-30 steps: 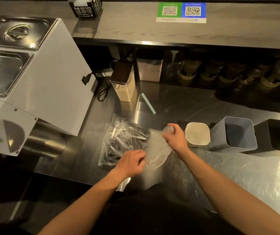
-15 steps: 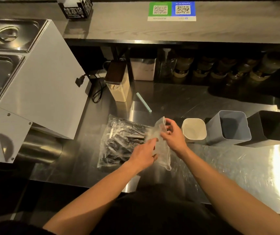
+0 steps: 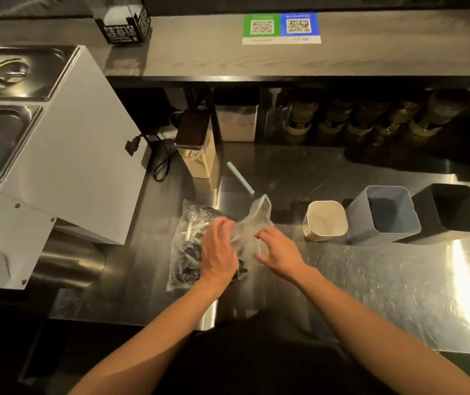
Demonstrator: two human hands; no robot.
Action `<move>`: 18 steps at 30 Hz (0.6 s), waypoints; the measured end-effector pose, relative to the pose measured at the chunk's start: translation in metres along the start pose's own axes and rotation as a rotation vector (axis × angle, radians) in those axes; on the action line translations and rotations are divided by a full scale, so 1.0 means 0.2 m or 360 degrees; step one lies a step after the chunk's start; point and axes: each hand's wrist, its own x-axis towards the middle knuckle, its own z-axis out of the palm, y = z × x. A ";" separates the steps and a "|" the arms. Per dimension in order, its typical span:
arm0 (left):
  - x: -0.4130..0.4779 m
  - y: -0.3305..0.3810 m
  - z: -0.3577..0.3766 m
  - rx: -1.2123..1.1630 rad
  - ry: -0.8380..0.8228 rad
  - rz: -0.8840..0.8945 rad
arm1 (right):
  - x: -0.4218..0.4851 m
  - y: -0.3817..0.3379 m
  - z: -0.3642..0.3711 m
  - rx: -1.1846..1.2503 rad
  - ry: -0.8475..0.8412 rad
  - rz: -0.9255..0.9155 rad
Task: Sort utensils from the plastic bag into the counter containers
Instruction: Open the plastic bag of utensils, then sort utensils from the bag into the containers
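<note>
The steel bench (image 3: 370,280) filled most of the view. A white machine (image 3: 80,155) with two steel lids on top stood on its left end. A grey shelf (image 3: 370,52) ran along the far side above the bench, carrying a green-and-blue QR code sign (image 3: 281,28).

Three open containers stood in a row on the right half of the bench, each just beside the next. The black container (image 3: 453,232) was farthest right, the grey-blue container (image 3: 381,238) sat in the middle, and the smaller cream container (image 3: 312,223) was nearest the hands.

The plastic bag (image 3: 188,229) lay on the bench near its middle, just left of the cream container. Dark and clear utensils (image 3: 185,260) were still packed inside it, and its loose top stood up crumpled between the two hands. Behind it stood a tall canister (image 3: 199,161) with a dark lid.

The left hand (image 3: 218,252) lay over the bag with the back of the hand up, and its fingers (image 3: 219,225) curled down into the plastic. The right hand (image 3: 280,252) gripped the bag's loose top from the other side, its fingers (image 3: 262,235) bent and pinching the film.

A thin pale green stick (image 3: 239,177) lay flat on the bench between the canister and the bag's top, touching neither.
</note>
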 end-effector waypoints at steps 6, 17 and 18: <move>0.04 0.00 0.01 0.0144 -0.0688 0.0702 | 0.05 -0.02 -0.07 -0.0464 -0.0710 0.0142; 0.04 -0.09 0.02 0.0688 -0.0412 0.0495 | 0.13 0.01 -0.12 -0.0687 -0.0247 0.0048; 0.04 -0.10 0.04 0.0566 -0.0473 0.0695 | 0.15 0.00 -0.11 -0.0616 -0.0163 0.0007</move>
